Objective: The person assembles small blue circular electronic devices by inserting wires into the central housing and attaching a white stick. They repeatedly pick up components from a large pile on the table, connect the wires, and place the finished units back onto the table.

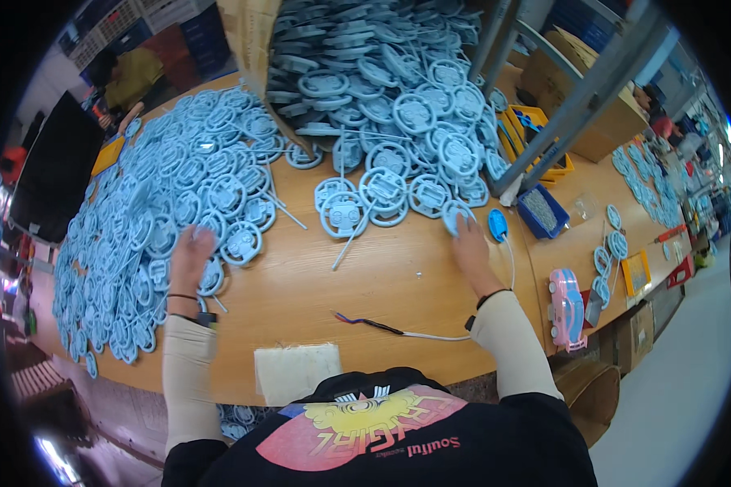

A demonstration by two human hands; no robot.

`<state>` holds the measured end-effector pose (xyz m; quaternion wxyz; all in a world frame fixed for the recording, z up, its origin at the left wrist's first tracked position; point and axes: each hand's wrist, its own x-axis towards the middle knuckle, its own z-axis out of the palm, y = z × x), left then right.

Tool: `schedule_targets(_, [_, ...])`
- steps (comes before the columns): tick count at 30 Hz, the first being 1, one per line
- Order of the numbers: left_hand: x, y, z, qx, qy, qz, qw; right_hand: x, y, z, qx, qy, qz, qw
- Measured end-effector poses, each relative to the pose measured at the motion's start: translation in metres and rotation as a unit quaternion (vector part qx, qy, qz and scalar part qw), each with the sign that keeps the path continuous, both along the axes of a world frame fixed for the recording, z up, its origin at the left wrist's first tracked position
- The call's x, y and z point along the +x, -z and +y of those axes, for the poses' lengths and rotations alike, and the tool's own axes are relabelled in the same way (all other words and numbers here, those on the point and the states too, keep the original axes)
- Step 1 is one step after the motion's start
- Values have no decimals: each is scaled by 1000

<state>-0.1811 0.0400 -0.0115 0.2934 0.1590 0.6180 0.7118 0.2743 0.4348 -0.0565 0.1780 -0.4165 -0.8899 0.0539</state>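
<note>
A big cardboard box lies tipped on the wooden table, spilling light blue toy steering wheels, and a larger heap of the same wheels covers the table's left side. A small blue tray of tiny parts stands right of the 2 hands, behind a pink toy car. The left hand rests flat, fingers open, on the heap's edge; the right hand touches 1 wheel with spread fingers, gripping nothing.

Single head-worn fisheye view, looking steeply down from above the person's chest onto the wooden workbench. It faces the bench's far edge at close range; lines bend toward the rim.
</note>
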Motion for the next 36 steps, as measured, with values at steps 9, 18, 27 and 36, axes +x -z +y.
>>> schedule_targets(9, [247,-9,94,-8,251,-206,946,-30,-71,-149,-660,-85,282,691])
schedule_targets(18, [222,8,46,-6,177,-231,957,-16,-20,-189,-233,-343,-38,909])
schedule_targets(27, [211,21,12,9,140,-202,969,-21,-71,-196,-319,-273,128,899])
schedule_targets(36, [240,9,29,-1,166,-213,963,-26,-80,-185,-333,-290,105,891])
